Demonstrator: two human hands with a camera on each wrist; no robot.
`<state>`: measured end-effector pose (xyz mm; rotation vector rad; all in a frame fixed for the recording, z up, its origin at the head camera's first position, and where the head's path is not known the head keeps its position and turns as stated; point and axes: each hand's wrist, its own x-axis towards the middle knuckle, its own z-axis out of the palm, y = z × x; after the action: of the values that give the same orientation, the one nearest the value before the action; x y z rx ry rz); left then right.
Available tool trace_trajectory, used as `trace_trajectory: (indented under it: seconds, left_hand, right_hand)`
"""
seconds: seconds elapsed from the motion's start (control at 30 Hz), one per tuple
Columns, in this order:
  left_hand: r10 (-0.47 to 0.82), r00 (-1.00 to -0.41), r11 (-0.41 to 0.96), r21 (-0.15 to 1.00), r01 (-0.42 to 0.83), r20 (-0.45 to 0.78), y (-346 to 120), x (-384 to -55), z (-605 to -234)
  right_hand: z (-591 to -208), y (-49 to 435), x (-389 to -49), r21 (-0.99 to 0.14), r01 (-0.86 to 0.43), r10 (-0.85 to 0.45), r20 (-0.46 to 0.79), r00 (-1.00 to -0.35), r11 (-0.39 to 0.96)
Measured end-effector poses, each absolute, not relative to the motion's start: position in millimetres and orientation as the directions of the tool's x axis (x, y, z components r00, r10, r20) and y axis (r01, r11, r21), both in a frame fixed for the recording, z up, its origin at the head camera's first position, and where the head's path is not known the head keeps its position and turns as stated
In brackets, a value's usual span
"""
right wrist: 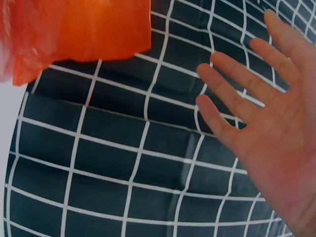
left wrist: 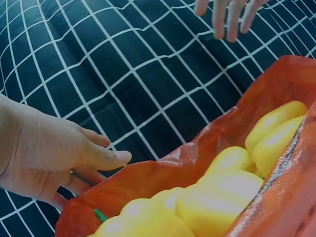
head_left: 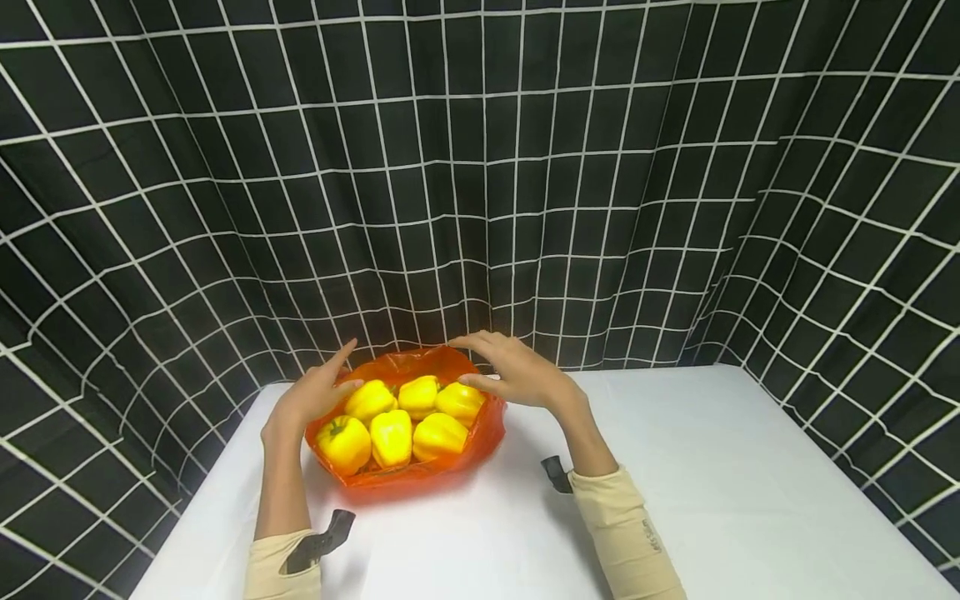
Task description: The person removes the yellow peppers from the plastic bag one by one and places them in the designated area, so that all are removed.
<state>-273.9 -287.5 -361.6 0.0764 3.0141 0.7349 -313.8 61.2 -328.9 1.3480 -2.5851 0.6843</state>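
A red-orange plastic bag (head_left: 487,429) lies open on the table, its mouth facing up. Inside it several yellow bell peppers (head_left: 392,437) sit side by side, one showing a green stem (left wrist: 99,215) in the left wrist view. At the bag's left rim is my left hand (head_left: 311,396), thumb extended; some of its fingers pass behind the rim, and whether they touch the plastic I cannot tell. Above the bag's right side hovers my right hand (head_left: 521,371), holding nothing. In the right wrist view its fingers (right wrist: 227,79) are spread, apart from the bag (right wrist: 98,29).
The bag stands on a white table (head_left: 675,467), toward its back left part. A black curtain with a white grid (head_left: 450,167) surrounds the back and both sides. Black straps (head_left: 318,542) sit at the beige sleeves (head_left: 618,521).
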Motion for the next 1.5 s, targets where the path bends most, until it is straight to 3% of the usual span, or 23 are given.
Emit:
trace_trajectory:
  seconds: [0.33, 0.6, 0.9, 1.13, 1.27, 1.5]
  left_hand:
    - [0.019, -0.992, 0.896, 0.442, -0.038, -0.124, -286.6, -277.2, -369.0]
    - [-0.006, -0.992, 0.908, 0.414, -0.058, -0.126, -284.0, -270.3, -364.8]
    - [0.006, -0.992, 0.927, 0.373, -0.042, -0.126, -292.7, -265.5, -372.8]
    - [-0.039, -0.985, 0.897, 0.429, -0.108, -0.167, -296.5, -255.2, -373.6]
    - [-0.058, -0.983, 0.884, 0.449, -0.131, -0.173, -297.4, -254.8, -373.8]
    - [0.025, -0.995, 0.918, 0.397, -0.015, -0.097, -295.1, -267.6, -376.7]
  right_hand:
    - [-346.6, 41.0, -304.2, -0.24, -0.831, -0.794, 0.251, -0.553, 0.502]
    - [-370.6, 1.6, -294.2, -0.076, -0.867, -0.856, 0.139, -0.498, 0.493]
    - [-402.7, -27.3, -280.3, 0.096, -0.819, -0.822, -0.02, -0.57, 0.566]
    - [-407.3, -34.6, -278.2, 0.227, -0.8, -0.817, -0.031, -0.575, 0.555]
    - [-404.3, -34.6, -280.8, 0.244, -0.81, -0.833, -0.016, -0.554, 0.534]
    - [-395.3, -24.9, -286.8, 0.195, -0.796, -0.811, -0.011, -0.585, 0.572]
